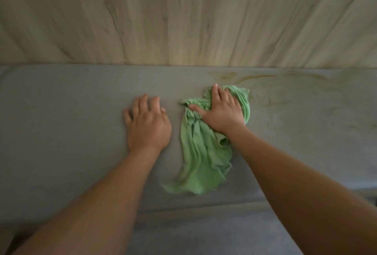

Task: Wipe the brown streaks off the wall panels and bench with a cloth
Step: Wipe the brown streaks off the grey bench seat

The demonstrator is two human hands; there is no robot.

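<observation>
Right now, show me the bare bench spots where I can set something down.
Widest free patch: grey bench left of the left hand, up to the wall panels. Right of the green cloth is bare but crossed by brown streaks. Crowded: the middle, where the right hand presses the cloth.

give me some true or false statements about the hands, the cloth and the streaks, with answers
1. The right hand presses down on the green cloth. True.
2. The left hand holds a second cloth. False: it rests bare on the bench, with nothing in its grip.
3. Brown streaks show on the bench, beyond the cloth and to its right. True.
4. The cloth is pressed against the wall panels. False: it lies on the bench, short of the panels.
</observation>
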